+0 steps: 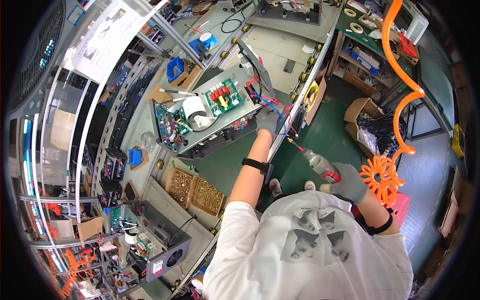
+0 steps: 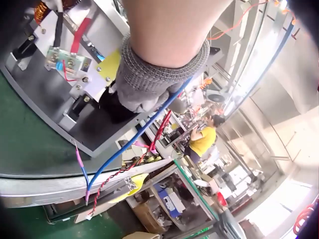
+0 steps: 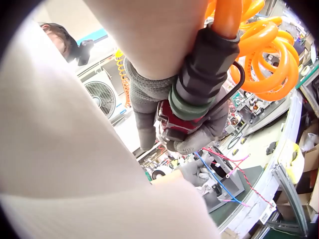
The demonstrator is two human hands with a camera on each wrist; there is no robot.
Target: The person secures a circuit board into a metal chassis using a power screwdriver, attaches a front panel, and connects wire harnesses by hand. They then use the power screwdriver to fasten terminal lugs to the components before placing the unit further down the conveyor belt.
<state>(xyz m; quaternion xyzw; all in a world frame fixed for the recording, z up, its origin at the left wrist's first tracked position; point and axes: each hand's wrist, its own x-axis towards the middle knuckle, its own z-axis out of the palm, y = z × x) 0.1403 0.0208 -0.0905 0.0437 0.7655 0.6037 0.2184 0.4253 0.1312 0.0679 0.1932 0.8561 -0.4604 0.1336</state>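
Observation:
My right hand (image 1: 350, 183), in a grey glove, grips a pneumatic screwdriver (image 1: 319, 164) low beside the bench, its bit pointing toward the chassis. In the right wrist view the orange air hose joins the tool's black fitting (image 3: 204, 64). My gloved left hand (image 1: 267, 121) is at the near right end of a metal chassis (image 1: 235, 120), its fingers bent at the end panel's edge and partly hidden. Blue wire (image 2: 132, 141) and twisted red wires (image 2: 124, 169) hang beside that hand. On the chassis sit a green circuit board (image 1: 223, 97) and a white cylinder (image 1: 194, 108).
Two boxes of small brass-coloured parts (image 1: 207, 196) stand along the conveyor. Another open unit (image 1: 150, 240) is at lower left. An orange coiled hose (image 1: 381, 177) hangs at my right, near a carton of black cables (image 1: 372, 125). Shelving (image 1: 360, 65) stands beyond the aisle.

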